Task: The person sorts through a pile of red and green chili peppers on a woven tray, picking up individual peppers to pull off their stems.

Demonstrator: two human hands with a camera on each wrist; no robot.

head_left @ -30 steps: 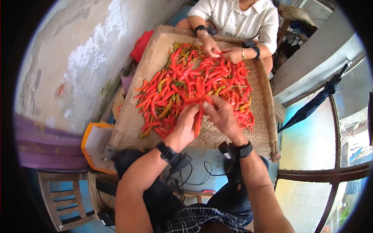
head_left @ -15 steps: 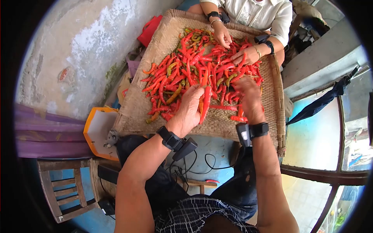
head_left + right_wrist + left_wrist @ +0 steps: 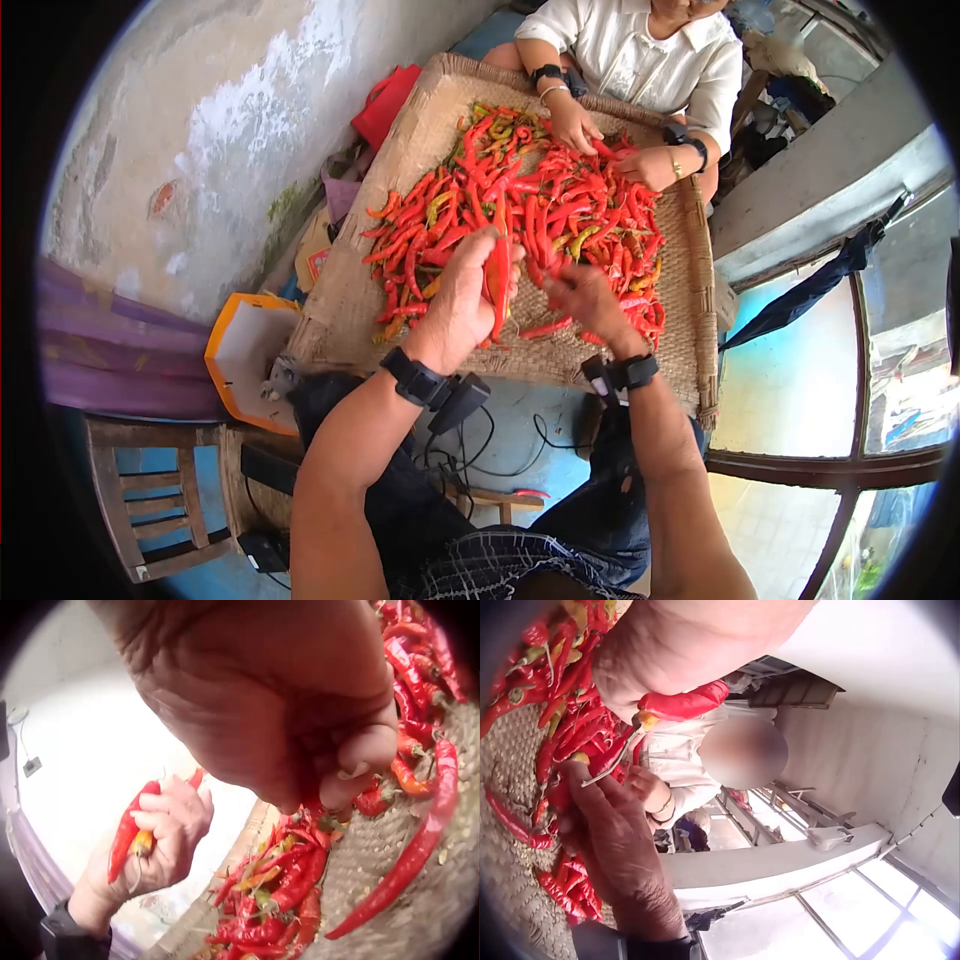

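My left hand [image 3: 462,295] grips a few long chili peppers over the near side of the pile. One red chili pepper [image 3: 502,265] stands up past the fingers. From the right wrist side, a red chili pepper [image 3: 127,832] and a yellow-orange one [image 3: 141,841] show in that same hand. My right hand [image 3: 592,305] is low at the pile's near edge, to the right of the left hand. Its thumb and finger pinch a red chili pepper [image 3: 559,793], mostly hidden by the hand. Loose chili peppers [image 3: 585,215] lie heaped around, mostly red, some yellow-green.
The heap lies on a large woven tray [image 3: 335,320] with a raised rim. Opposite, a person in a white shirt [image 3: 640,60] has both hands [image 3: 572,122] in the far side of the pile. An orange-edged box [image 3: 225,375] and a wooden chair [image 3: 155,505] stand at left.
Both hands were together at a chili pepper; the right hand then swung off to the right and has come back to the pile's near edge. The left hand keeps its chili peppers.
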